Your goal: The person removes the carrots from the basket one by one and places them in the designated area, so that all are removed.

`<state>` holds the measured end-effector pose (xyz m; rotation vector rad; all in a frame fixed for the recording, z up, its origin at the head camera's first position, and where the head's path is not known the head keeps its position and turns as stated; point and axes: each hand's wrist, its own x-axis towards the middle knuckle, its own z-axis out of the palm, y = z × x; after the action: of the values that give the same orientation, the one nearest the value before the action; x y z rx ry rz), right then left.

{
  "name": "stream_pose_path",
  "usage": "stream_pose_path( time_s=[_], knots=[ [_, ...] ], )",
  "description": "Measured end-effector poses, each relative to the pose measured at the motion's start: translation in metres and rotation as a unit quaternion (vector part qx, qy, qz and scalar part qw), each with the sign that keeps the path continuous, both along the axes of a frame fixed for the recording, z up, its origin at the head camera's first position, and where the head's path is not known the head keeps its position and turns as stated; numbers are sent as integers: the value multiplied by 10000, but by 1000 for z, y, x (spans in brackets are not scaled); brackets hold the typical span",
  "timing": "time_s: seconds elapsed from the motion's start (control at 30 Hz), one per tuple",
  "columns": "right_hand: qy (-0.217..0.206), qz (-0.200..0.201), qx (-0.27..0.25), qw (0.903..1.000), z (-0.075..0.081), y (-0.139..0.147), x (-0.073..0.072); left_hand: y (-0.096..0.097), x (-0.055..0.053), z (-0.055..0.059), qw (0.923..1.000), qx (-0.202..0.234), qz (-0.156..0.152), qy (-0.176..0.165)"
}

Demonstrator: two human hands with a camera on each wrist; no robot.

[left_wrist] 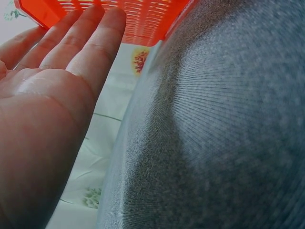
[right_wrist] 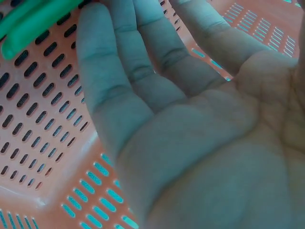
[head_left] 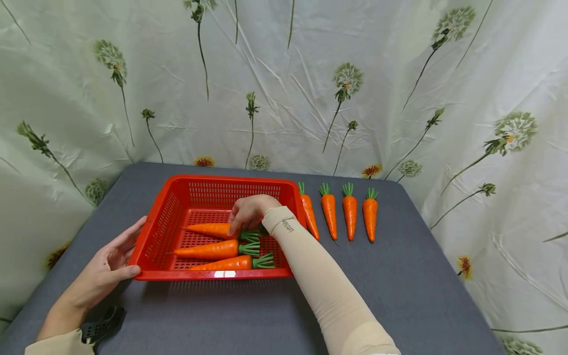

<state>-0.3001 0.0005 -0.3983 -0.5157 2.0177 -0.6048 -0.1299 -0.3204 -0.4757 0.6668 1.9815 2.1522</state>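
A red slotted plastic basket (head_left: pixel 213 274) holds three orange carrots with green tops. My right hand (head_left: pixel 249 211) reaches down into it and pinches the rearmost carrot (head_left: pixel 208 229) near its thick end. Nearer the front lie the middle carrot (head_left: pixel 206 250) and the front carrot (head_left: pixel 224 264), partly hidden by the rim. At the basket's left side my left hand (head_left: pixel 108 264) touches the outer wall with straight fingers, the thumb against the front corner. In the right wrist view only green stems (right_wrist: pixel 40 24) show beside the fingers; the carrot's body is out of sight.
Several carrots stand in a row right of the basket, among them a carrot (head_left: pixel 328 209) and the rightmost carrot (head_left: pixel 370 217). A grey cloth (head_left: pixel 412 286) covers the table. Behind it hangs a flower-printed curtain (head_left: pixel 284 128).
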Motion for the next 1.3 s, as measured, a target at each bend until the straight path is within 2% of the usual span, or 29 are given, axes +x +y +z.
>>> stream_pose_path(
  time_s=[0.2,0.5,0.73,1.0,1.3],
  knots=[
    [125,170,-65,9998,4,1,1,0,1,1,10000,-26,21,-42],
    [457,60,-370,9983,10,4,0,0,1,1,10000,-67,65,4],
    [519,179,-558,9969,13,3,-3,1,1,0,10000,-41,88,13],
    [562,83,-915,9942,20,10,-1,4,2,1,9996,-148,221,-34],
    [568,-139,-1196,9911,26,27,4,2,2,0,9999,-87,91,23]
  ],
)
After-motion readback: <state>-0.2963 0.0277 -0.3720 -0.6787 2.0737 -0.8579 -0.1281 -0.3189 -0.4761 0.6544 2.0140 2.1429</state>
